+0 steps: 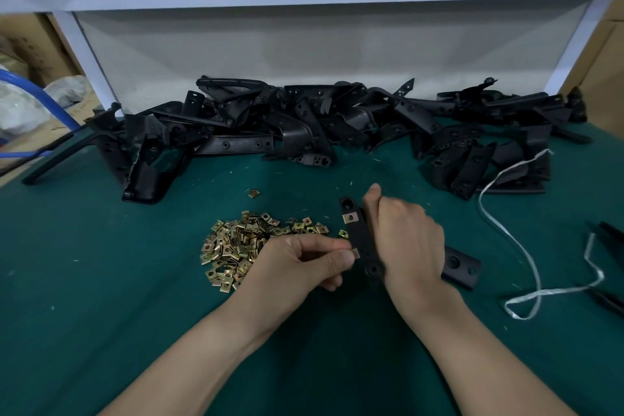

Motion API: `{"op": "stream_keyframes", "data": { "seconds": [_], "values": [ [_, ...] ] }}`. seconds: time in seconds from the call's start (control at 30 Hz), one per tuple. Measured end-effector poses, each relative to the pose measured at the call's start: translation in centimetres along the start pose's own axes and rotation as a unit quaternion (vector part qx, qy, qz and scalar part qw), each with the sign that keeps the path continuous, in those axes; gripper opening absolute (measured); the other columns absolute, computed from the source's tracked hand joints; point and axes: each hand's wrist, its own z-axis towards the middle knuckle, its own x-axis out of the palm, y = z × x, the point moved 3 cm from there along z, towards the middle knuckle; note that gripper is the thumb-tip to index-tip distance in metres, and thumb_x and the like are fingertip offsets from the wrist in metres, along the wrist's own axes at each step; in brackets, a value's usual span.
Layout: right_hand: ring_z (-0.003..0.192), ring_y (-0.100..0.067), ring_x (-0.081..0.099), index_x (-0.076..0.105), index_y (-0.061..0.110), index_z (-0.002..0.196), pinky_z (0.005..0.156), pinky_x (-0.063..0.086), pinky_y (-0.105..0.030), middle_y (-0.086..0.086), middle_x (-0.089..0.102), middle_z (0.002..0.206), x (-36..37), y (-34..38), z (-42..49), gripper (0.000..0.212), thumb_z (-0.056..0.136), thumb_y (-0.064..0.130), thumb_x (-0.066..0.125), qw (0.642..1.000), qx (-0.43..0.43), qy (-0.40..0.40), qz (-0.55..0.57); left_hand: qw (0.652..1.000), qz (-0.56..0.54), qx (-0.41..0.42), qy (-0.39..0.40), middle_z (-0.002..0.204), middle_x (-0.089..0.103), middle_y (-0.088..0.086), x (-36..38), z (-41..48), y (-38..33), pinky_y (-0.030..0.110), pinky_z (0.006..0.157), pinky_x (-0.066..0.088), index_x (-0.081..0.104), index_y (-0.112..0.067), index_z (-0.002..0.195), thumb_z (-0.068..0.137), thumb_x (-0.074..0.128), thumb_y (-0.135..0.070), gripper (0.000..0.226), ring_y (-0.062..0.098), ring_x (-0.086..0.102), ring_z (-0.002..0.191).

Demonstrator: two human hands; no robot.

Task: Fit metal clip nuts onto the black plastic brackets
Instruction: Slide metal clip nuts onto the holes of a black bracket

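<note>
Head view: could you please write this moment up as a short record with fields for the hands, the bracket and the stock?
left hand: pinches a clip nut against the near half of the held bracket
right hand: grips the held bracket
fitted nut: one, near the bracket's far end
loose nuts: pile on the green mat, left of the hands
spare brackets: heap along the mat's far side

Dark green felt table cover (101, 280), flecked with pale specks. Heap of black plastic brackets (304, 118). Pile of brass-gold metal clip nuts (236, 246). Long black plastic bracket (359, 240) carrying gold square clip nut (350, 218); second clip nut (355, 253) paler. White plastic strap (539, 280); blue tube (57, 105); brown cardboard boxes (33, 44).
</note>
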Motion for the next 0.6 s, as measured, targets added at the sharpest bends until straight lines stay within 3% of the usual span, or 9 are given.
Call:
{"op": "stream_keyframes", "data": {
  "seconds": [0.2,0.27,0.6],
  "values": [
    [0.064,-0.029,0.057,0.047,0.014,0.068,0.057,0.033,-0.034,-0.005,0.064,0.074,0.27,0.2,0.0,0.057,0.108,0.042,0.019,1.0,-0.002,0.003,0.0,0.999,-0.024,-0.018,0.023,0.081,0.074,0.005,-0.13,0.34,0.12,0.019,0.064,0.053,0.08,-0.016,0.09,0.071,0.081,-0.027,0.022,0.009,0.063,0.063],
    [0.061,-0.027,0.052,0.046,0.014,0.067,0.056,0.032,-0.033,-0.004,0.064,0.074,0.31,0.29,-0.01,0.057,0.108,0.042,0.017,1.0,-0.005,0.002,-0.004,0.999,-0.029,-0.019,0.023,0.077,0.072,0.004,-0.14,0.39,0.22,0.019,0.063,0.053,0.08,-0.015,0.09,0.072,0.081,-0.024,0.02,0.009,0.063,0.062],
    [0.057,-0.031,0.046,0.044,0.016,0.06,0.058,0.032,-0.036,-0.001,0.048,0.059,0.3,0.03,0.25,0.056,0.107,0.042,0.025,0.998,-0.011,0.017,0.058,0.997,-0.062,0.003,0.041,0.084,0.073,0.006,-0.32,0.38,0.56,0.02,0.066,0.054,0.079,-0.013,0.095,0.078,0.072,-0.019,0.02,0.009,0.062,0.065]
  ]
}}
